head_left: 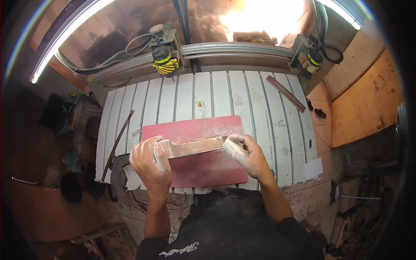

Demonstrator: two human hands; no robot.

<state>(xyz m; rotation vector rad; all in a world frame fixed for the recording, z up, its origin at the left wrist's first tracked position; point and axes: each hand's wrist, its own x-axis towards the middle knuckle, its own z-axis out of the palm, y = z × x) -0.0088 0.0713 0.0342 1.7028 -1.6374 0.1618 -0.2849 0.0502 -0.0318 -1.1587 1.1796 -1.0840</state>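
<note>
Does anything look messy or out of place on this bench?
Pale dust smears the red mat and left hand, so it looks messy. Far right, a brown strip lies askew across the white slats.

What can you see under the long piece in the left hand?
Under the long piece, the pink mat lies on the white slatted table. The mat strip directly behind the piece cannot be seen.

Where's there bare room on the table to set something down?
Slatted table: behind the red mat, between dark rod and brown strip; also right of the mat, between strip and white sheet.
Crowded: front-left corner, with rod and grey item; and over the mat, with left hand, long piece, pale block and right hand.
</note>
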